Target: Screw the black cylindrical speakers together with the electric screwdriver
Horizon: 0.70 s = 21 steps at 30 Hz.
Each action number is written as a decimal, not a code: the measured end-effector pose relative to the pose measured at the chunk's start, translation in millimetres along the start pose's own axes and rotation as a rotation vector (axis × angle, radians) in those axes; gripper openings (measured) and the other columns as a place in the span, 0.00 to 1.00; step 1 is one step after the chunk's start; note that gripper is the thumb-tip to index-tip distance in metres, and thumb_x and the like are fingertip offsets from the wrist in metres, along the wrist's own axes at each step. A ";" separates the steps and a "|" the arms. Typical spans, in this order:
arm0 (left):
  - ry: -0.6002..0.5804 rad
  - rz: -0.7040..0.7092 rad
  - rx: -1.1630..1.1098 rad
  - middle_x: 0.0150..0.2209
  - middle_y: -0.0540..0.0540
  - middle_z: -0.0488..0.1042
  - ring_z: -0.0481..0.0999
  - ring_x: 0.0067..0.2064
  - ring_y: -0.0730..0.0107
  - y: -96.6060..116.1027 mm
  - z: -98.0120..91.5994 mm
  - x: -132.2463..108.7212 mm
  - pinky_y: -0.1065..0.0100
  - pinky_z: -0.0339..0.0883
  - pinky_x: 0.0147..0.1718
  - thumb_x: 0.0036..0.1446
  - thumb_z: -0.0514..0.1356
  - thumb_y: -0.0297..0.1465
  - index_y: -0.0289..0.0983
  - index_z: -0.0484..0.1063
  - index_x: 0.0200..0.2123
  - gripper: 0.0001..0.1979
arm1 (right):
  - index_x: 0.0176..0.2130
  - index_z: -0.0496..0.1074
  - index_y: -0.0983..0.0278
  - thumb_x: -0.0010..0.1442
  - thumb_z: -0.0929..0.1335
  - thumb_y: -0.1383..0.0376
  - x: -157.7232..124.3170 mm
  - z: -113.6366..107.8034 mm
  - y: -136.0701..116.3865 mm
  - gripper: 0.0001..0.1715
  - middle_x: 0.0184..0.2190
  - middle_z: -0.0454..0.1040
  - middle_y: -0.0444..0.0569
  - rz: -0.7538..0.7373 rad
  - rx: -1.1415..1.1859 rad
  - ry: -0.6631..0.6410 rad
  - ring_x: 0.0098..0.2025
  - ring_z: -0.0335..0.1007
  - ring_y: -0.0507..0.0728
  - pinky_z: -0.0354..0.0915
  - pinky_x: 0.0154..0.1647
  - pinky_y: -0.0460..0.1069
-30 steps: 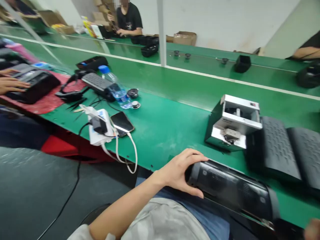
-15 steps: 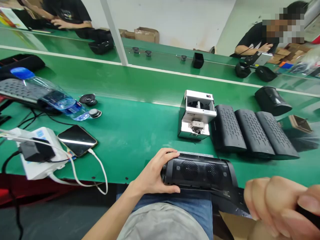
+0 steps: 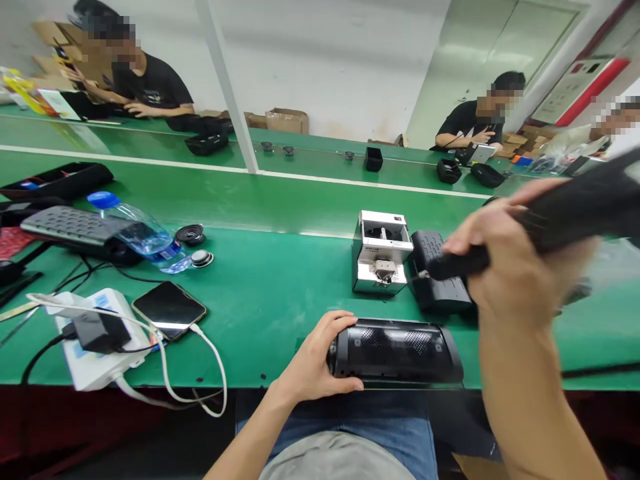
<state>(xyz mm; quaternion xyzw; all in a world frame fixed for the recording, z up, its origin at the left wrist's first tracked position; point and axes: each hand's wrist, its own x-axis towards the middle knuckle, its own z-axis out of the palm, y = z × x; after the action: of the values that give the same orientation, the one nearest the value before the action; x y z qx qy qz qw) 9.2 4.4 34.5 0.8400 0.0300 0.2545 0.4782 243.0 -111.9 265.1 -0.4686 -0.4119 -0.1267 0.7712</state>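
My left hand (image 3: 323, 357) is closed around the left end of a black speaker (image 3: 395, 352), thumb below and fingers over the top. The speaker lies lengthwise at the bench's front edge, its two perforated round patches showing under a glossy cover. Raised on the right, my right hand (image 3: 515, 253) grips a black electric screwdriver (image 3: 565, 207), blurred by motion, with its narrow end pointing left and down. Behind the speaker stands a silver screw feeder (image 3: 383, 253). A dark speaker with a patterned grille (image 3: 440, 280) is beside it, partly hidden by my right hand.
On the left are a power strip (image 3: 100, 360), a phone (image 3: 170, 309) on a white cable, a water bottle (image 3: 145, 237), loose speaker drivers (image 3: 190, 235) and a patterned black housing (image 3: 75, 230). Co-workers (image 3: 155, 83) sit beyond the clear divider; one (image 3: 467, 127) is at right.
My right hand has risen from the lower right, away from the speaker's right end, with the screwdriver. My left hand keeps its hold. The view has tilted up slightly.
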 end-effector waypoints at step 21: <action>-0.021 -0.033 -0.009 0.73 0.31 0.68 0.72 0.75 0.35 0.5 -1.3 1.6 0.38 0.70 0.74 0.61 0.77 0.59 0.45 0.64 0.76 0.50 | 0.41 0.74 0.58 0.58 0.78 0.66 4.4 14.4 33.8 0.13 0.19 0.66 0.35 0.144 -0.009 -0.048 0.16 0.62 0.55 0.64 0.17 0.51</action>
<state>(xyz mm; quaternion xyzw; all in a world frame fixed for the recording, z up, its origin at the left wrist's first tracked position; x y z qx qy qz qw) 9.9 5.6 36.1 0.8398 0.0375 0.2378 0.4866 258.0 -81.3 250.7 -0.5034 -0.3950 -0.0615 0.7660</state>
